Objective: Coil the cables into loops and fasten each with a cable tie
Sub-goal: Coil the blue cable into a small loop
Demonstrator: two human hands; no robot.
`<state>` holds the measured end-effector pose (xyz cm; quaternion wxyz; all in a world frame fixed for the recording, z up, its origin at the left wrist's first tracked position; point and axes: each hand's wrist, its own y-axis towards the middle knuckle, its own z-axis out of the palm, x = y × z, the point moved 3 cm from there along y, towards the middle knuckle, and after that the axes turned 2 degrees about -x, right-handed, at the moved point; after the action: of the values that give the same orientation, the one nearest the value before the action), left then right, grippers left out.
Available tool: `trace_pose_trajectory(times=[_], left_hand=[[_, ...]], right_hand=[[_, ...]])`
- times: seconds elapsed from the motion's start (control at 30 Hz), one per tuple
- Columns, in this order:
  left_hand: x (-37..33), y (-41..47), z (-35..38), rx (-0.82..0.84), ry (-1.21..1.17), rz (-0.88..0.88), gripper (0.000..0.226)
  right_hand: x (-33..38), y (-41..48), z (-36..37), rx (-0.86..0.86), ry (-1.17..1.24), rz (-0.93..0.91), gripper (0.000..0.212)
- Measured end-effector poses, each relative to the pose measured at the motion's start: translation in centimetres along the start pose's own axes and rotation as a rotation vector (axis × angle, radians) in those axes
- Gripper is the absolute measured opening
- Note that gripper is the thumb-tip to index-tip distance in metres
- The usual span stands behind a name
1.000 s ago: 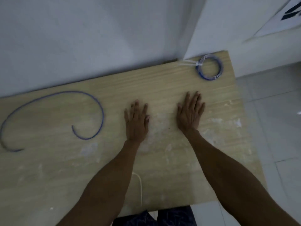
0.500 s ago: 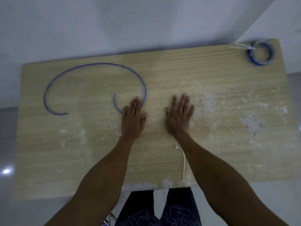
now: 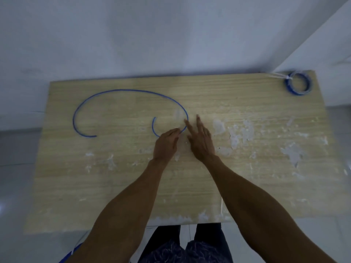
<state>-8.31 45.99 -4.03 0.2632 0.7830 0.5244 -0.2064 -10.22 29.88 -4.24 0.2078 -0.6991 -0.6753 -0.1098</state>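
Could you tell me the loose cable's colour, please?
The loose cable is blue; head view shows it.

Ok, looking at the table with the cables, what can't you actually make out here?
Head view only.
Whether the left hand pinches the loose blue cable: its own knuckles and blur hide the fingertips.
How many turns the tied coil has: too small, blurred.
Where the blue strand at the bottom edge leads: cut off by the frame.

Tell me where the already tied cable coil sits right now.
In the head view, the tied coil lies at the table's far right corner, its white cable tie pointing left.
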Motion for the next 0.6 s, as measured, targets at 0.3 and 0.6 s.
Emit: trace_pose_trajectory(times=[0.3,0.6], left_hand=[[-2.3,2.3,-7.0,-0.248,0.243,0.133,0.040],[-7.2,4.5,-9.1,0.110,-0.056,-0.004,0.060]], right_hand=[[4.1,-0.7,-5.7,-0.349,0.127,-0.061,0.022],[7.0,0.1,-14.1,-0.372,0.842,0.175,0.010]])
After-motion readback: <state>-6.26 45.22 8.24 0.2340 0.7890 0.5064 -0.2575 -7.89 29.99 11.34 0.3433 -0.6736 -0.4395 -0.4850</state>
